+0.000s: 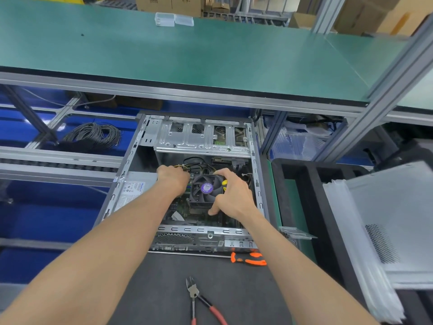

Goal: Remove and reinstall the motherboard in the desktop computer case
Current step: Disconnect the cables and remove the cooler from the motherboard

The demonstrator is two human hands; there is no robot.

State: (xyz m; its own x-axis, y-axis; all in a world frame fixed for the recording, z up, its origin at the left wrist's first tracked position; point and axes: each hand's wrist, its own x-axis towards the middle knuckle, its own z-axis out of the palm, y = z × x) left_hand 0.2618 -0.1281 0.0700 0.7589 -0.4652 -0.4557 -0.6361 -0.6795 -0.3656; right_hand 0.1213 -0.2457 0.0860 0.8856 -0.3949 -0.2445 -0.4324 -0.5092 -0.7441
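An open desktop case (257,184) lies on its side on the dark mat. Inside it sits the green motherboard (187,211) with a black CPU cooler fan (206,188) that has a purple centre label. My right hand (232,195) grips the fan from its right side, thumb at the lower edge and fingers over the top. A yellow-tipped tool shows between those fingers. My left hand (173,179) is curled at the fan's upper left, by the yellow and black power cables (194,164). What its fingers hold is hidden.
The power supply (133,191) fills the case's left side, a drive cage (199,137) its far end. An orange-handled screwdriver (249,259) and red-handled cutters (201,301) lie on the mat in front. The case's side panel (393,219) rests at right. A green shelf (187,55) overhangs.
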